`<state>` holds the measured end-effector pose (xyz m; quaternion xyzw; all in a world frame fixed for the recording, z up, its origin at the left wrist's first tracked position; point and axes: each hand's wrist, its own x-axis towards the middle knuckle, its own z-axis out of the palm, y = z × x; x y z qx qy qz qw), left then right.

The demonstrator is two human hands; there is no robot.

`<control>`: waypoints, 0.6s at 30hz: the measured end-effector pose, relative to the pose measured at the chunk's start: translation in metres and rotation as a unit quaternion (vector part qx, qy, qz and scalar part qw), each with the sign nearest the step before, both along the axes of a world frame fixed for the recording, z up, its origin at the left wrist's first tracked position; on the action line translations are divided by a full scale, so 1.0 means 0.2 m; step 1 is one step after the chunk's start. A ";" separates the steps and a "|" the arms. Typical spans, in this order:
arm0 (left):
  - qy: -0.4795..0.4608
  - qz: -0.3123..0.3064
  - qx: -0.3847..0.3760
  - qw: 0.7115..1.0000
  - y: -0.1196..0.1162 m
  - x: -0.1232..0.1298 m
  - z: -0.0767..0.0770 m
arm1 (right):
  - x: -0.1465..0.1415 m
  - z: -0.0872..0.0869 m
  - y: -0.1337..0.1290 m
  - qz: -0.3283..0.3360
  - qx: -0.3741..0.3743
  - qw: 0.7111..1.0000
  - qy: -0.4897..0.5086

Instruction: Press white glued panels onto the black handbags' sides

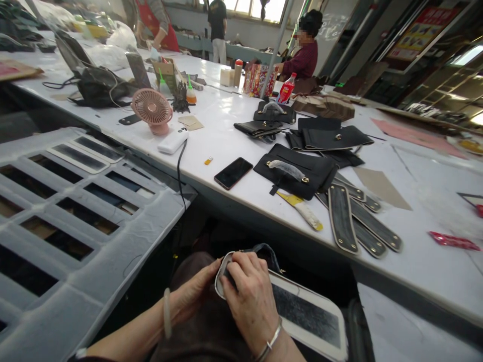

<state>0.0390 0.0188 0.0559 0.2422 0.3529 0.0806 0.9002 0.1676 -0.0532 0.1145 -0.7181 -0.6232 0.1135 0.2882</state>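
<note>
Down low, close to the person's lap, both hands hold a long dark strap piece (302, 311) with a pale edge. The right hand (251, 296) presses closed on its rounded end. The left hand (192, 296) curls around that same end from the other side. Just past the hands is the white table (241, 146). A black phone (233, 172) lies near its edge. Beside it sits a black bag flap (296, 173), with more strap pieces (341, 216) just to the right. Farther back stands a pink fan (152, 109). Far off, a person in dark red (304, 58) sits at the table.
</note>
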 end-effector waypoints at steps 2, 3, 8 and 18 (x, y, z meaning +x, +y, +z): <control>-0.003 -0.006 0.001 1.000 0.00 0.00 0.00 | 0.01 0.01 -0.01 0.002 0.003 1.000 0.028; -0.006 -0.007 0.002 1.000 0.00 0.00 0.00 | 0.01 0.01 -0.01 0.004 0.002 0.999 0.041; -0.018 -0.006 0.015 1.000 0.01 -0.01 -0.01 | 0.02 0.01 -0.02 0.007 0.001 0.998 0.058; -0.013 -0.012 0.051 0.999 -0.02 0.00 0.04 | 0.01 -0.01 -0.03 -0.005 0.025 0.998 0.063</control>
